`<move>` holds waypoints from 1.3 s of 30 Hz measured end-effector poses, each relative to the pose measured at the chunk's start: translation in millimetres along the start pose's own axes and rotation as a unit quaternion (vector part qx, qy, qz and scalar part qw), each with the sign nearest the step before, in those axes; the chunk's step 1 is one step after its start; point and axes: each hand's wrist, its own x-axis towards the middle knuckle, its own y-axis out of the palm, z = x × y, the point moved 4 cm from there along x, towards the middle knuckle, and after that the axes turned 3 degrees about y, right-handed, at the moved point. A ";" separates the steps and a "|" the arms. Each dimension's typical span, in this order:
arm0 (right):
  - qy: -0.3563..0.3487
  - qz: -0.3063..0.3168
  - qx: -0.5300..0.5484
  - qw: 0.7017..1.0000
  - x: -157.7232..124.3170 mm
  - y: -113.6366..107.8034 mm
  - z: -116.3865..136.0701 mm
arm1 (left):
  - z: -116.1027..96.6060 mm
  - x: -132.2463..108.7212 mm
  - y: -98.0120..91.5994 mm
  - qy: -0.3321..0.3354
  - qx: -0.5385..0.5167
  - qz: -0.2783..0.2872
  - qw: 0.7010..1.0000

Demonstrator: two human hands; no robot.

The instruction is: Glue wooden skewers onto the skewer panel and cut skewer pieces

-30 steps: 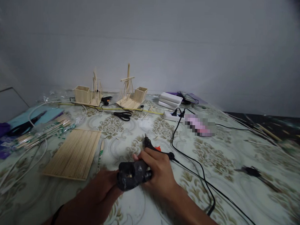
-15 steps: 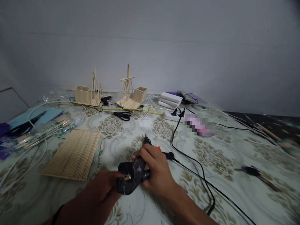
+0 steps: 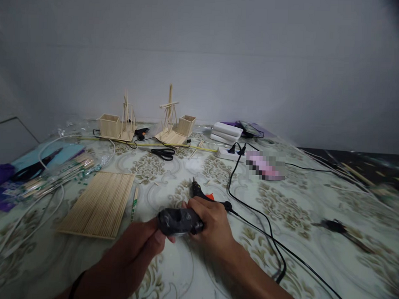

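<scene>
My right hand (image 3: 213, 222) is wrapped around a black hand cutter (image 3: 177, 221) with thick curved jaws, seen edge-on above the table. Close against the jaw end, my left hand (image 3: 139, 243) has thumb and fingers pinched together; whatever sits between them is hidden. Just beyond my right hand lies a black glue gun (image 3: 199, 192) with an orange trigger, its cord running right. To the left of my hands, a flat panel of joined wooden sticks (image 3: 97, 205) rests on the patterned tablecloth, with a short stick with green markings (image 3: 134, 204) beside it.
Two stick models, a left one (image 3: 110, 126) and a right one (image 3: 186, 126), stand at the back. Black scissors (image 3: 163, 154), a white power strip (image 3: 227, 154) and cords (image 3: 265, 217) cross the middle. Bagged sticks (image 3: 61, 175) lie left; a dark-handled tool (image 3: 336, 226) lies right.
The cutter has turned from showing its open jaws, with a pale stick piece between them, to edge-on. Both hands turned with it and stayed close together.
</scene>
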 end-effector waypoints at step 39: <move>-0.028 0.026 0.010 0.999 -3.2 2.3 7.0 | 3.1 -7.1 5.1 0.098 0.036 0.026 0.994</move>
